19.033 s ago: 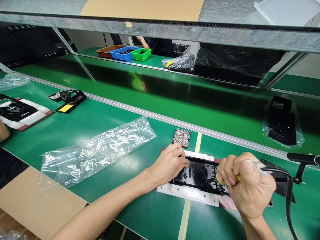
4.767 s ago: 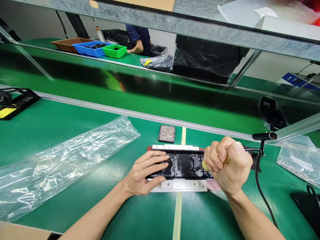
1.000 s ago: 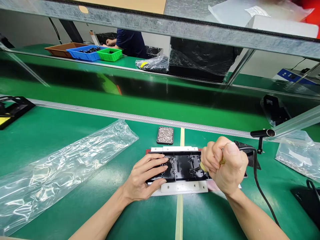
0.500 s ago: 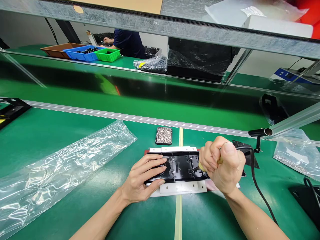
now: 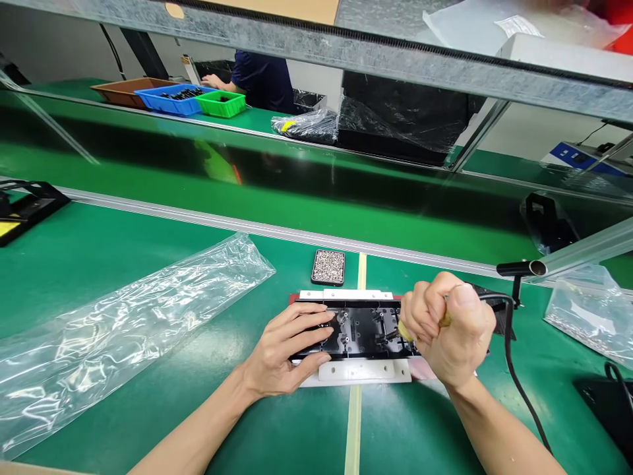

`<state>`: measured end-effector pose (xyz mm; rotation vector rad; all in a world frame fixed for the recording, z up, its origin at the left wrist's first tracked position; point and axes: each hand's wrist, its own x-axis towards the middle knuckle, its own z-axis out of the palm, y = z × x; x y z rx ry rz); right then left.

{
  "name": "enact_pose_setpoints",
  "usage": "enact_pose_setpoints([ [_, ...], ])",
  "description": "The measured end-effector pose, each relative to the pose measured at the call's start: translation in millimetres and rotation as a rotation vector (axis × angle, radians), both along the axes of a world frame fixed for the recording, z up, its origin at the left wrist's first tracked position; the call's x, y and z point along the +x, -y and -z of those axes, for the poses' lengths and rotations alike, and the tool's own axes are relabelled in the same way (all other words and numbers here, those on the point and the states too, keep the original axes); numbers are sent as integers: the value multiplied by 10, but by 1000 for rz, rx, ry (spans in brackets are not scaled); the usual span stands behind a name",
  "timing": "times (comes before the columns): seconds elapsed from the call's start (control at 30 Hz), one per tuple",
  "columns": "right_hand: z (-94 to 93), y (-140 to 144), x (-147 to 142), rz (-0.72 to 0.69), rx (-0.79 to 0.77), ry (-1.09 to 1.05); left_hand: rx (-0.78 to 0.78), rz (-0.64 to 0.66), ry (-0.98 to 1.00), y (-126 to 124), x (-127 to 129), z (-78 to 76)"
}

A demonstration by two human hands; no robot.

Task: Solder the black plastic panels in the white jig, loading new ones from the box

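A long black plastic panel (image 5: 363, 330) with small posts lies in a white fixture (image 5: 366, 371) on the green table. Across the panel's left end my left hand (image 5: 291, 346) rests with fingers stretched and apart, the thumb along the near edge. My right hand (image 5: 448, 330) is a closed fist around a slim corded tool with a yellow grip (image 5: 405, 331), resembling a soldering iron. Its dark shaft slants down to the panel's right half; most of its handle is hidden in the fist. Just beyond the fixture sits a small black tray (image 5: 328, 268) of tiny silvery pieces.
A clear plastic bag (image 5: 133, 330) lies at left. The tool's black cord (image 5: 512, 369) runs down at right, near a bag of small parts (image 5: 586, 307). A metal shelf (image 5: 297, 43) crosses overhead. Coloured bins (image 5: 222, 104) and another person (image 5: 264, 79) are behind the divider.
The whole view has shifted slightly. Both hands keep their places on the panel and the tool. The person behind has moved a hand a little.
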<state>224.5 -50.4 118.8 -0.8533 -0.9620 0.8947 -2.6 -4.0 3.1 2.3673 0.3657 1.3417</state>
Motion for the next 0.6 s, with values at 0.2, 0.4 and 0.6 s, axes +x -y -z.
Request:
enact_pose_setpoints([
  [0.2, 6, 0, 7, 6, -18, -34, 2, -2, 6, -1, -3, 3],
  [0.4, 7, -8, 10, -5, 1, -34, 3, -2, 10, -1, 6, -3],
  [0.6, 3, -11, 20, -15, -5, -19, 5, 10, 19, -2, 8, 7],
])
